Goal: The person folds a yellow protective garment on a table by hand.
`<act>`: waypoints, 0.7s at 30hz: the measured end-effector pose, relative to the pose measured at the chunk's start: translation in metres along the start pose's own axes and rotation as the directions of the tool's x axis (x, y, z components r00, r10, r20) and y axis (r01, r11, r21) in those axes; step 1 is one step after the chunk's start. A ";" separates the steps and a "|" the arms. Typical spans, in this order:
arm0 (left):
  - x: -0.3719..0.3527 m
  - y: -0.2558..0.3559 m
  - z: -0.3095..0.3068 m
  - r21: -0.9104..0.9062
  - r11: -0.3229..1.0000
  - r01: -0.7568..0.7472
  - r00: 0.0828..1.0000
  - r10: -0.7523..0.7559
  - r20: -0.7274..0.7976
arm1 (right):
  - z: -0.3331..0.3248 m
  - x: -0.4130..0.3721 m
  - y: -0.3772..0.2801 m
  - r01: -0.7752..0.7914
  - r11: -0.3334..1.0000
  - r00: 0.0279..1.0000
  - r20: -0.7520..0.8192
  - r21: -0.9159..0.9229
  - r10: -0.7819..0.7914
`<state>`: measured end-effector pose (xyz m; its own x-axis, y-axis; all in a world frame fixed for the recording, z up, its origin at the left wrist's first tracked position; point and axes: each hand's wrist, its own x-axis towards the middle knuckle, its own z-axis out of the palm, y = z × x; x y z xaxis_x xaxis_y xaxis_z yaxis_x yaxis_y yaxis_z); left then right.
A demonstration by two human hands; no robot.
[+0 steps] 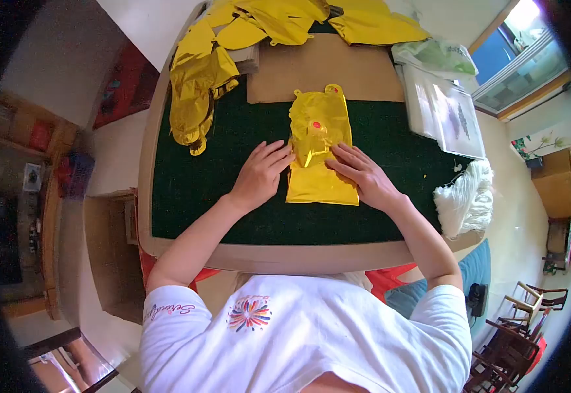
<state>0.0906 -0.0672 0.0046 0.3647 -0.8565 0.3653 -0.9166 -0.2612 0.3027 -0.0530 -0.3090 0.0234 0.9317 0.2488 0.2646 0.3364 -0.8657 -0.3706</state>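
A flat, shiny gold foil balloon [328,187] lies on the dark green cloth in front of me, its upper part creased and folded over itself. A small red round mark [316,124] shows on the foil, and small tabs stick out at its far end. My left hand [259,171] rests at the balloon's left edge, fingers stretched out and fingertips touching the foil. From the other side, my right hand [366,178] lies with extended fingers on the foil's right part. Neither hand grips anything.
More flat gold foil balloons [200,72] run along the table's left and far edges. Beyond the balloon lies a cardboard sheet [325,69]. On the right are clear plastic bags [446,108] and a bundle of white string [465,200]. Wooden chairs [511,340] stand on the floor.
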 end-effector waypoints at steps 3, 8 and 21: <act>0.003 0.000 0.000 -0.011 1.000 0.000 1.000 0.000 0.016 | 0.000 0.000 0.000 0.002 1.000 1.000 0.005 -0.005 -0.002; 0.004 -0.016 -0.001 -0.005 0.998 0.061 0.998 -0.061 0.003 | -0.001 0.001 -0.003 -0.002 1.000 1.000 0.001 0.012 0.002; 0.014 -0.018 0.001 -0.028 0.999 -0.028 0.999 0.029 0.032 | 0.000 0.002 -0.005 -0.023 0.999 0.999 0.045 -0.025 0.024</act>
<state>0.1121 -0.0754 0.0032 0.3327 -0.8773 0.3457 -0.9214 -0.2245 0.3172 -0.0524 -0.3045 0.0259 0.9447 0.2473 0.2154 0.3116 -0.8818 -0.3541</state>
